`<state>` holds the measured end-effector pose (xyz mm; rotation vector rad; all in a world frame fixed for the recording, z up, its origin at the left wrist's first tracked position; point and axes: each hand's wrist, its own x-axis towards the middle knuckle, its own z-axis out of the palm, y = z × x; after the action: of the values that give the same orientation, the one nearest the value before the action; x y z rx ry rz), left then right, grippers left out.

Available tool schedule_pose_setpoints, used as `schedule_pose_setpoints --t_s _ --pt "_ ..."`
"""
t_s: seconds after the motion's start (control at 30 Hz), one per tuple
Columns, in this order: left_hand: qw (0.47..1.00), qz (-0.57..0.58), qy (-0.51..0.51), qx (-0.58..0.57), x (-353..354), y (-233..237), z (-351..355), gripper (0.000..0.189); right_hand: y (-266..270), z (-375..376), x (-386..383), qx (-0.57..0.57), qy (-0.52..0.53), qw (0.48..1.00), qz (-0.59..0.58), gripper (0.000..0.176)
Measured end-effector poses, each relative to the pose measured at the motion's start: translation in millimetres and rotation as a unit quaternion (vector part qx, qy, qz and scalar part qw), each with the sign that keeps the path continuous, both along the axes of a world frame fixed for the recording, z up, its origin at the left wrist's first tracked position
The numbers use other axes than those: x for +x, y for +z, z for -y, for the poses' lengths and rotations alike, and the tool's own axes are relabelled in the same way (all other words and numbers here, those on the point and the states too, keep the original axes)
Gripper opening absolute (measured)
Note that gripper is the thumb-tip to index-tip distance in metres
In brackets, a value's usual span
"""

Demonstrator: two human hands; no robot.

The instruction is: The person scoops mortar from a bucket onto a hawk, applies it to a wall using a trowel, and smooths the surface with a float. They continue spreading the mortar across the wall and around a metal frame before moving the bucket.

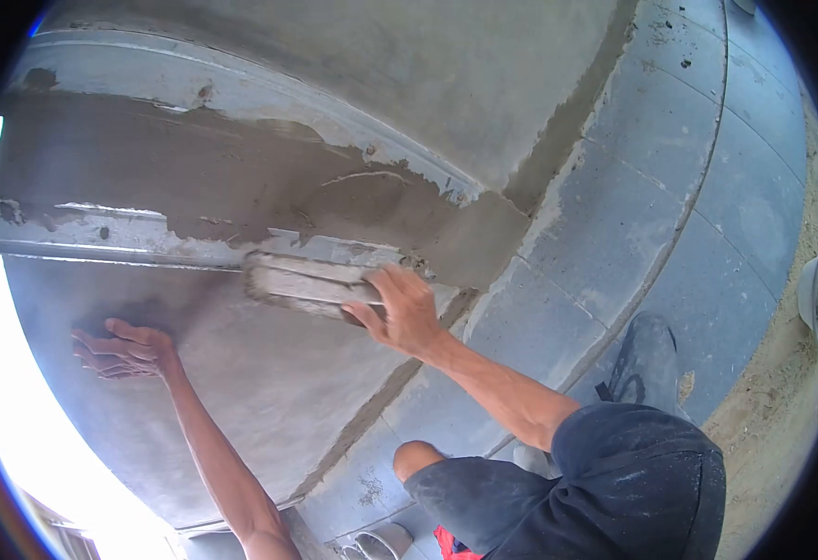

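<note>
Hands well apart. Right hand [403, 310] is clamped on a mortar-smeared float [302, 283], which lies at the edge of the lower pale strip [82, 238], near the darker mortar band [232, 173]. Left hand [127, 351] is open over the smooth grey surface [250, 383]; cannot tell whether it touches.

We note the wall [512, 75]: grey, matt, mostly smooth, faintly mottled. Mortar [232, 168]: brown, dull, fine-grained, ragged at its edges. Lower strip [73, 246]: metallic-looking, shiny in places, smeared. Float [306, 282]: caked, rough-looking. Floor tiles [661, 215]: blue-grey, matt, dusty. We see shorts [642, 476] of dark cloth, dull, pale-specked. Ground [754, 411]: sandy, coarse.
</note>
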<state>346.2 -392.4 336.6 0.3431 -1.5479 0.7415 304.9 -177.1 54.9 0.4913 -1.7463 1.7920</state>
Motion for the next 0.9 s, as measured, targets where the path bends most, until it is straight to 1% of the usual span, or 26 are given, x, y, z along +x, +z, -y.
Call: schedule_pose_setpoints --t_s 0.07,0.1,0.13,0.17,0.23,0.3,0.37,0.5,0.63,0.7,0.8,0.9 --pt "1.0 0.001 -0.002 0.004 3 -1 0 0.061 -8 -11 12 -0.121 0.046 0.984 0.124 0.035" --pt "1.0 -0.002 0.002 0.011 3 -1 1 0.061 -10 -19 12 -0.163 0.063 0.961 0.214 0.037" --pt "1.0 -0.002 0.005 0.017 2 -1 2 0.061 -9 -26 14 -0.207 0.079 0.927 0.303 0.039" --pt "1.0 0.001 -0.002 0.011 2 0 2 0.061 -14 -26 14 -0.214 0.073 0.926 0.304 0.039" --pt "0.999 -0.005 -0.001 0.036 2 -1 1 0.063 -30 -16 10 -0.239 0.02 0.904 0.353 0.04" --pt "1.0 0.0 -0.008 0.025 3 -1 5 0.063 -33 3 10 -0.245 -0.002 0.902 0.355 0.041" --pt "1.0 0.002 -0.012 0.019 5 0 6 0.063 -30 20 6 -0.278 -0.038 0.908 0.313 0.042" --pt "0.999 0.007 -0.023 0.029 5 -1 6 0.063 -24 41 -1 -0.286 -0.066 0.903 0.313 0.043" --pt "0.999 0.007 -0.038 0.002 6 -2 7 0.062 -23 54 -4 -0.277 -0.074 0.911 0.298 0.043" --pt "0.999 0.002 -0.036 0.012 6 -3 4 0.062 -20 56 -5 -0.28 -0.078 0.914 0.284 0.043" --pt "0.999 -0.001 -0.031 0.018 6 -3 4 0.062 -15 56 -4 -0.278 -0.058 0.916 0.284 0.043" --pt "0.999 -0.005 -0.031 0.017 4 -3 4 0.062 -4 56 -3 -0.247 -0.061 0.933 0.255 0.041"
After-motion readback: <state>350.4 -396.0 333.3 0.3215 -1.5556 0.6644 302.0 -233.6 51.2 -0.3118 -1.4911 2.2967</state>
